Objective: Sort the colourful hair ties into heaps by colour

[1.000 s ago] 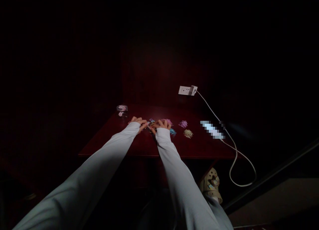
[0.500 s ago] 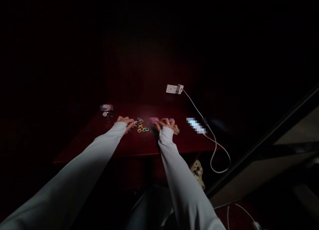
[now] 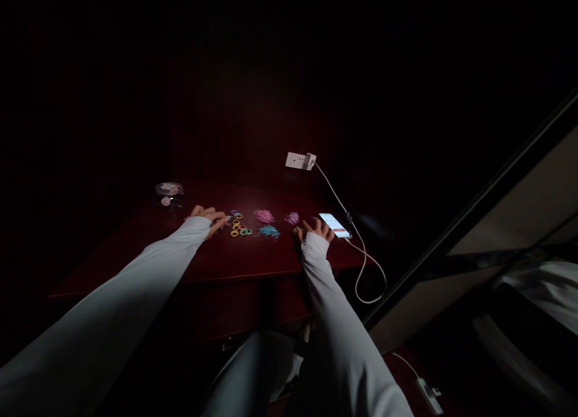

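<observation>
My left hand (image 3: 208, 216) rests over the left part of the dark red table, fingers curled downward around something small that I cannot make out. Right beside its fingertips lie several coloured rings (image 3: 235, 225), like hair ties, in yellow, green and lilac. Three heaps of thin strands, like small elastic bands, are in the middle: a pink heap (image 3: 264, 215), a teal heap (image 3: 270, 231) and a purple heap (image 3: 292, 218). Low at the table on the right, my right hand (image 3: 318, 228) has bent fingers held apart, its thumb just below the purple heap. Its underside is hidden.
A lit phone (image 3: 335, 225) lies at the table's right, beside my right hand. Its white cable (image 3: 363, 248) loops over the edge and up to a wall socket (image 3: 296, 160). At the back left stands a clear round container (image 3: 170, 191). A power strip (image 3: 428, 395) lies low right.
My right hand has moved right, toward the phone, uncovering the teal and purple heaps. My left hand stays beside the rings. The camera view has shifted to the right.
</observation>
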Tool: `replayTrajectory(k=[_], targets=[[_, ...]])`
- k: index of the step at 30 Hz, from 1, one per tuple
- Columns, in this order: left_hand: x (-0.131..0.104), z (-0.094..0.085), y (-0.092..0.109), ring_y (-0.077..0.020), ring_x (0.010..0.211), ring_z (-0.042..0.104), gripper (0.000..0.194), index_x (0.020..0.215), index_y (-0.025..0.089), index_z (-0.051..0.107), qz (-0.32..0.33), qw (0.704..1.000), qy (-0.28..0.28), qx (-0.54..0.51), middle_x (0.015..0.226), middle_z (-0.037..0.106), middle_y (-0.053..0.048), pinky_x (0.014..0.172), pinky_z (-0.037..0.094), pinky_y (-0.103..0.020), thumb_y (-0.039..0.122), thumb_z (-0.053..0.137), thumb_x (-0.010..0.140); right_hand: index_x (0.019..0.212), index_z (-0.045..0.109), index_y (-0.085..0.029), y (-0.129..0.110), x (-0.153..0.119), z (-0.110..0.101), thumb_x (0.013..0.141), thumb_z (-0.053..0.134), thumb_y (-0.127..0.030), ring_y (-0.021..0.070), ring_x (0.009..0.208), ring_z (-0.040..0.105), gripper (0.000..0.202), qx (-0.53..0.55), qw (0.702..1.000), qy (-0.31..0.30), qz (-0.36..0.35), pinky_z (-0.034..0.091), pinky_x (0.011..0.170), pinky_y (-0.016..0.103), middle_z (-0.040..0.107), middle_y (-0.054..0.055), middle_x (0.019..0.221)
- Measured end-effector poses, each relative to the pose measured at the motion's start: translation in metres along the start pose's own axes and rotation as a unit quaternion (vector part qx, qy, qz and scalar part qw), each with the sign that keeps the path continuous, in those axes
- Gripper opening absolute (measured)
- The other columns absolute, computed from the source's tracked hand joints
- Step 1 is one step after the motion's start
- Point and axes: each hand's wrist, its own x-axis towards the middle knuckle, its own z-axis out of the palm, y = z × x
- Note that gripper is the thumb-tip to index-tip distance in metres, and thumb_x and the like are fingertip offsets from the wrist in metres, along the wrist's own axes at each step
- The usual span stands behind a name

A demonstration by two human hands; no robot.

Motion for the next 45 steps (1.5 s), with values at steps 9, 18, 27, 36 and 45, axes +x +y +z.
replayTrajectory(k=[9, 18, 27, 36, 45], targets=[[-0.006, -0.007, 0.011, -0.0191, 0.076, 0.039, 0.039, 0.081, 0.023, 0.069, 0.005, 0.999, 0.016, 0.036, 0.077, 0.056, -0.004, 0.078, 0.031, -0.033, 0.051, 0.046, 0.095, 0.123, 0.068, -0.037, -0.147, -0.015, 0.005, 0.098, 0.046, -0.057, 0.0260, 0.120, 0.041, 0.038, 0.115, 0.979, -0.019, -0.169, 0.023, 0.102, 0.041, 0.056, 0.001, 0.139], [-0.005, -0.010, 0.016, -0.0195, 0.079, 0.040, 0.033, 0.083, 0.023, 0.070, 0.005, 0.998, 0.000, 0.056, 0.079, 0.058, -0.004, 0.077, 0.030, -0.033, 0.047, 0.050, 0.095, 0.113, 0.072, -0.036, -0.155, -0.001, 0.018, 0.099, 0.050, -0.044, 0.0269, 0.121, 0.040, 0.028, 0.102, 0.974, -0.025, -0.200, 0.022, 0.099, 0.043, 0.059, 0.003, 0.134], [-0.003, -0.010, 0.016, -0.0203, 0.079, 0.041, 0.035, 0.082, 0.024, 0.069, -0.005, 0.999, -0.010, 0.053, 0.078, 0.058, -0.004, 0.080, 0.029, -0.035, 0.048, 0.049, 0.096, 0.106, 0.076, -0.042, -0.075, 0.009, 0.015, 0.098, 0.052, -0.047, 0.0279, 0.118, 0.036, 0.025, 0.089, 0.992, 0.021, -0.086, 0.019, 0.094, 0.042, 0.062, 0.000, 0.128], [-0.004, -0.006, 0.019, -0.0207, 0.080, 0.041, 0.027, 0.085, 0.027, 0.070, 0.004, 1.000, 0.007, 0.021, 0.080, 0.058, -0.005, 0.078, 0.030, -0.034, 0.044, 0.052, 0.096, 0.106, 0.078, -0.040, 0.023, 0.009, 0.006, 0.097, 0.048, -0.049, 0.0313, 0.113, 0.041, 0.033, 0.017, 0.999, 0.030, 0.006, 0.021, 0.094, 0.046, 0.063, 0.005, 0.127], [-0.006, -0.009, 0.020, -0.0217, 0.082, 0.042, 0.028, 0.086, 0.027, 0.069, 0.001, 0.999, 0.010, 0.039, 0.080, 0.059, -0.005, 0.072, 0.028, -0.033, 0.045, 0.052, 0.096, 0.126, 0.070, -0.029, 0.012, 0.009, 0.011, 0.101, 0.037, -0.039, 0.0291, 0.115, 0.040, 0.043, -0.014, 0.999, 0.039, -0.028, 0.022, 0.096, 0.043, 0.059, 0.009, 0.134]])
